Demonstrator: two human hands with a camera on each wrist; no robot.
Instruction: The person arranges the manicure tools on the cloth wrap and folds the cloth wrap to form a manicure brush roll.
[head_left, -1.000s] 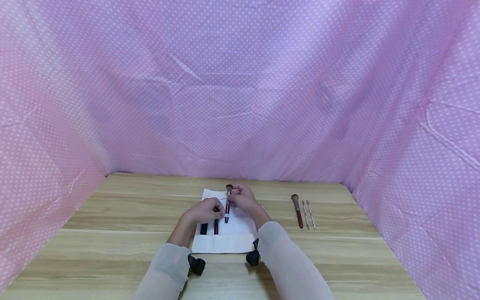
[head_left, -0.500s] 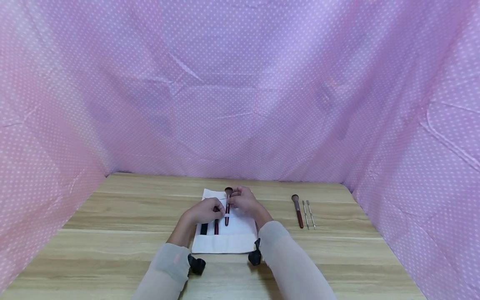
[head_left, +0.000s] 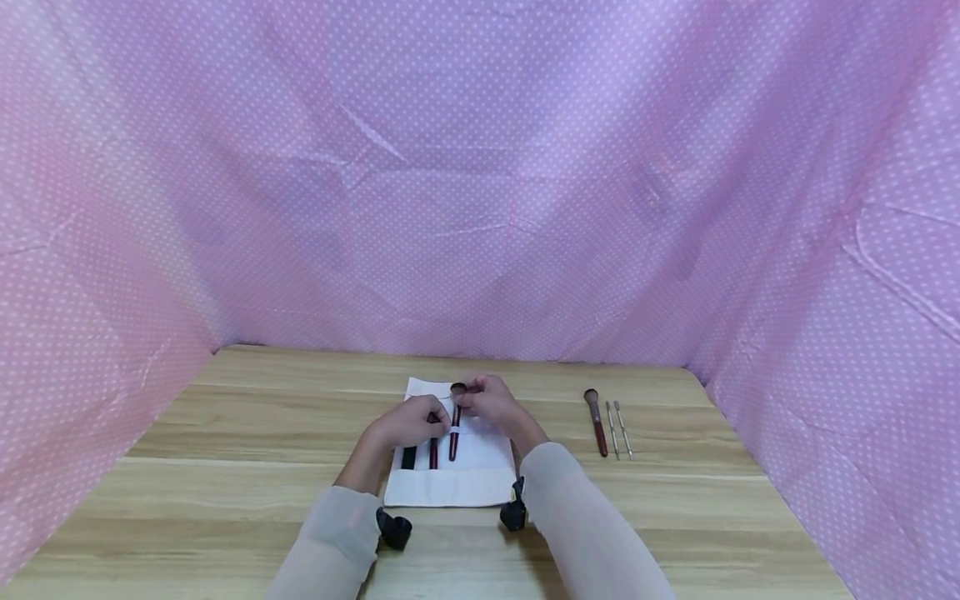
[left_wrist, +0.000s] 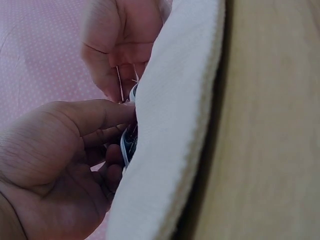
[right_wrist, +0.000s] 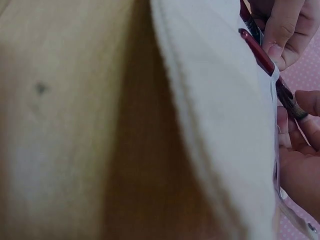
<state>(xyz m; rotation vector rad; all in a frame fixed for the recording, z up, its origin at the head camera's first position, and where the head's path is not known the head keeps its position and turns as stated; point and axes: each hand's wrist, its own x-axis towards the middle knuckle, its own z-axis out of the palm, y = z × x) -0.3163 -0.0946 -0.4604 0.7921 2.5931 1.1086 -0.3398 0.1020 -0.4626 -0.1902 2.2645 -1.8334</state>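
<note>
Pinching the brush near its bristles, the right hand sits at one o'clock on the white roll, bristles pointing to twelve! The handle runs through the elastic loop, nipped by the left hand at nine. Out at three: another brush, two metal tools.

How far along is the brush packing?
Looks done: a flat black item and a red-handled brush reach the white cloth roll's pocket. In hand: the right hand holds a second brush, its handle short of that pocket. Apparently remaining: one loose red brush and two slim silver tools on the wooden table.
</note>
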